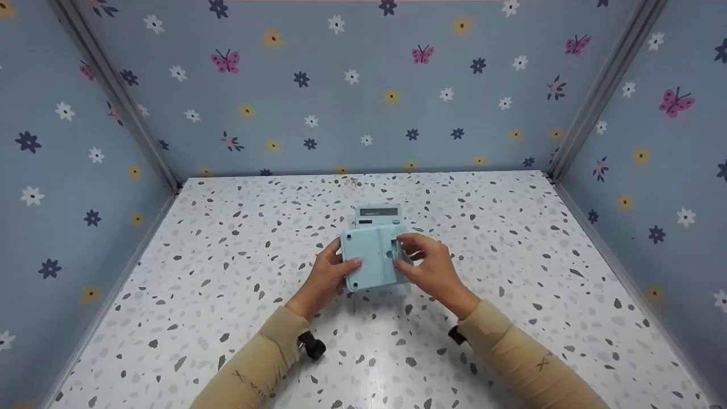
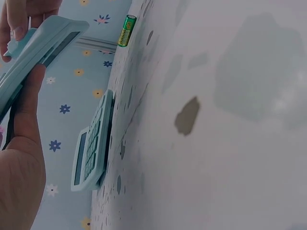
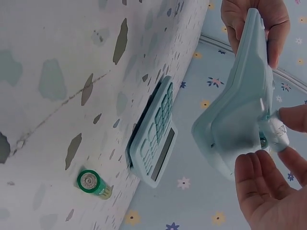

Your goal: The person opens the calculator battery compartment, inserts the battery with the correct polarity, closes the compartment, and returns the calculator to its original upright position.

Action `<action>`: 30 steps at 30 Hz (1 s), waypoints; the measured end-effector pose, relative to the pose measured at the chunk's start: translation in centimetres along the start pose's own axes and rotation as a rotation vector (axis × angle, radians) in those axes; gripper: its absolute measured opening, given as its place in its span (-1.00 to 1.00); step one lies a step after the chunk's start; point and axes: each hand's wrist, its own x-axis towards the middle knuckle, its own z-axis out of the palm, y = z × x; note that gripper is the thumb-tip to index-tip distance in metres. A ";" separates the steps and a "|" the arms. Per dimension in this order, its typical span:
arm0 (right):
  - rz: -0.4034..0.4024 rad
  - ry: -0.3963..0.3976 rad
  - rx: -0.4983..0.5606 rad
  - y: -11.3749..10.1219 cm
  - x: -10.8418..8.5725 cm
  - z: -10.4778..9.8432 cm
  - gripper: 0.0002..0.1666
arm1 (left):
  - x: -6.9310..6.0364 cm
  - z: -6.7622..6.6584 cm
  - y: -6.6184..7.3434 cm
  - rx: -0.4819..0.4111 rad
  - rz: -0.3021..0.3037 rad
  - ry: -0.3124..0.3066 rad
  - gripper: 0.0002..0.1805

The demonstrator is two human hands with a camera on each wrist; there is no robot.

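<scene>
A light blue calculator (image 1: 369, 258) is held above the table with its back turned up. My left hand (image 1: 325, 276) grips its left side, the thumb lying on the back. At the battery opening on the right, my right hand (image 1: 434, 270) pinches a small light blue battery cover (image 3: 277, 133) between thumb and fingers. The cover stands tilted up from the back. In the right wrist view a bit of something round and dark green shows beside it, too small to tell. A green battery (image 3: 93, 183) lies on the table, hidden in the head view.
A second light blue calculator (image 1: 379, 212) lies keys up on the speckled white table (image 1: 255, 238), just beyond the held one and partly covered by it. Blue flowered panels (image 1: 363, 113) stand at the back and both sides.
</scene>
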 end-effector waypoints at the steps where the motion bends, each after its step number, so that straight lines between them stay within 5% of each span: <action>1: 0.000 -0.001 0.005 0.0 0.0 0.0 -0.53 | 0.0 0.0 0.0 0.001 -0.001 0.002 -0.16; 30: 0.075 0.027 0.050 -0.3 0.8 -0.9 -0.53 | -0.5 -0.4 -0.2 -0.008 -0.020 -0.016 -0.15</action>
